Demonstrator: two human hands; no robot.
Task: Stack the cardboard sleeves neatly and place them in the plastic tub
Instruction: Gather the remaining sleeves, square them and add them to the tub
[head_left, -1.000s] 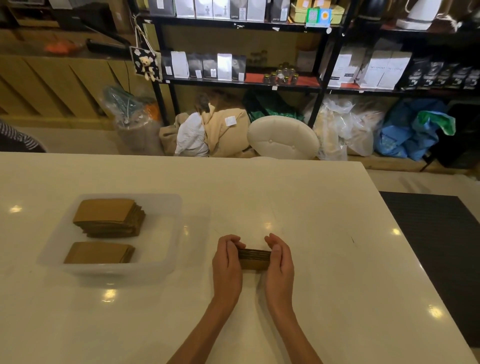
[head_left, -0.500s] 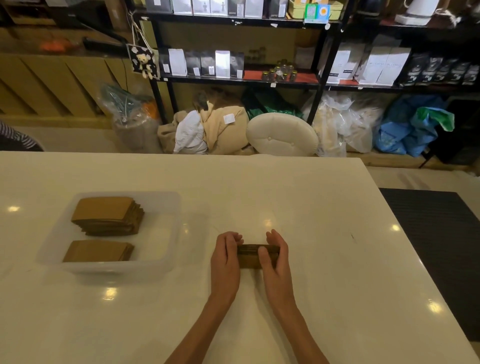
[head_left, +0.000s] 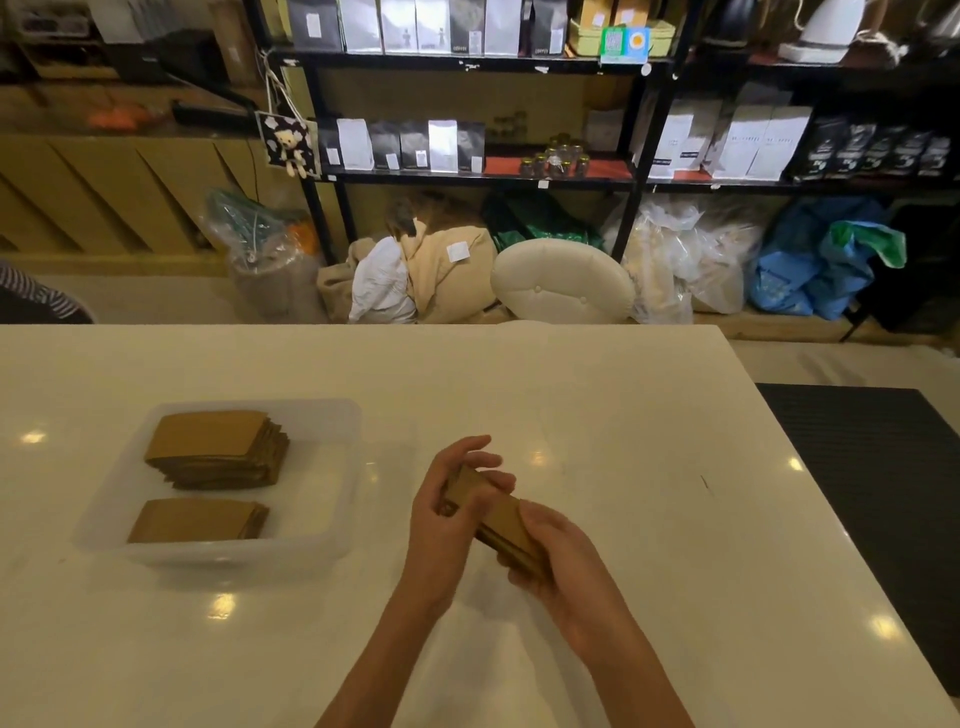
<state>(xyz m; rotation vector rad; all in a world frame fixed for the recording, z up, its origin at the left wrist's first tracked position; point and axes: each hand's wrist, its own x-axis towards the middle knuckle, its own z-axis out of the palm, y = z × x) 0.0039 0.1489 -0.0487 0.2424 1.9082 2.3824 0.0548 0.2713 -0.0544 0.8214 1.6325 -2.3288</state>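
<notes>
A small stack of brown cardboard sleeves (head_left: 501, 519) is held above the white table between both hands, turned diagonally. My left hand (head_left: 447, 525) wraps its far-left end, fingers curled over the top. My right hand (head_left: 558, 558) grips its near-right end from below. To the left stands a clear plastic tub (head_left: 332, 540). Inside it lie two stacks of sleeves: a thicker one (head_left: 218, 449) at the back and a thinner one (head_left: 195, 521) at the front.
The white table (head_left: 597, 415) ends at its right edge beside a dark floor mat (head_left: 883, 467). Beyond the far edge stand a cream stool (head_left: 563, 280), bags and black shelving with packets. A person's striped sleeve (head_left: 36, 301) shows at far left.
The stack was pressed on edge on the table between both palms. Now it is lifted off the table and rotated diagonally, with my right hand lower and nearer.
</notes>
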